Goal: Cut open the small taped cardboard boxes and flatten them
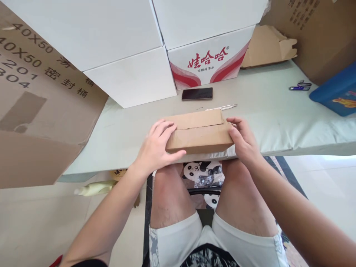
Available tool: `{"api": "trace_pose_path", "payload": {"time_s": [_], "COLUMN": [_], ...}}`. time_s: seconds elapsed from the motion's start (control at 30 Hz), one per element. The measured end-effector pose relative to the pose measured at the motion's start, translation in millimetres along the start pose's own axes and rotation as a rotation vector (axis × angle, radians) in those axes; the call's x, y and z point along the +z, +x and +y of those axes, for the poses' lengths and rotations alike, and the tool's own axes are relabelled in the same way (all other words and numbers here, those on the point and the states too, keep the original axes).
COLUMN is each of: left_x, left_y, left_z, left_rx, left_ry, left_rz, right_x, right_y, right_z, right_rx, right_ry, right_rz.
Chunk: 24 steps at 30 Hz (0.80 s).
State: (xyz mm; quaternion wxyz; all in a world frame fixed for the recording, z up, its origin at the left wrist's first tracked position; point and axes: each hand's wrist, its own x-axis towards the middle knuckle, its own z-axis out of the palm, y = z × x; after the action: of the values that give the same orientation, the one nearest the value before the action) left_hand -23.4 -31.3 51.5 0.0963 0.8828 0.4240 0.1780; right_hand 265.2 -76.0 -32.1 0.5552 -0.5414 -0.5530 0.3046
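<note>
A small brown cardboard box [198,136] sits at the front edge of the cloth-covered table, with a seam running along its top. Around its left end lies my left hand [160,144], fingers on the top flap and thumb along the lower front side. My right hand [242,137] grips the opposite end, thumb at the near corner and fingers behind the flap's edge. Just beyond the box is a thin silvery pen-like tool [229,106], partly hidden by it. A black phone [197,94] lies flat farther back.
White cartons [133,78] are stacked at the back, one with red lettering [207,61]. A large brown carton [41,111] stands left. To the right are a blue container [338,91], a small purple item [300,86] and a torn cardboard piece [267,46]. A pale bottle [96,188] lies on the floor.
</note>
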Motion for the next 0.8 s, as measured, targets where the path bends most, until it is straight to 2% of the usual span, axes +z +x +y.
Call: {"api": "trace_pose_path", "payload": {"time_s": [0.07,0.13,0.27,0.37,0.47,0.6,0.73,0.8], "left_x": [1.2,1.3,1.1,2.1,4.1,7.3,13.0,19.6], "left_y": [-5,-7,-11,-15,-22,-34,-51,-62], "left_z": [-2,-6,-19,-32,-45,-56,-65,-74], "left_rx": [0.013,0.013,-0.013,-0.034,-0.087,-0.152,-0.299,-0.38], "left_ry": [-0.003,0.008,0.013,-0.006,-0.047,-0.126,-0.265,-0.376], "left_rz": [-0.056,-0.049,0.044,0.141,0.233,0.314,0.405,0.393], "right_x": [0,0,0,0,6,26,49,59], "right_y": [-10,-19,-29,-28,-23,-18,-11,-8], "right_z": [11,21,24,17,12,1,-26,-41], "right_rx": [0.02,0.053,0.156,0.216,0.275,0.149,0.0,-0.059], "right_ry": [0.058,0.083,0.009,-0.038,0.049,0.239,0.252,0.23], "right_rz": [-0.018,-0.04,-0.152,-0.146,-0.217,-0.344,-0.388,-0.446]}}
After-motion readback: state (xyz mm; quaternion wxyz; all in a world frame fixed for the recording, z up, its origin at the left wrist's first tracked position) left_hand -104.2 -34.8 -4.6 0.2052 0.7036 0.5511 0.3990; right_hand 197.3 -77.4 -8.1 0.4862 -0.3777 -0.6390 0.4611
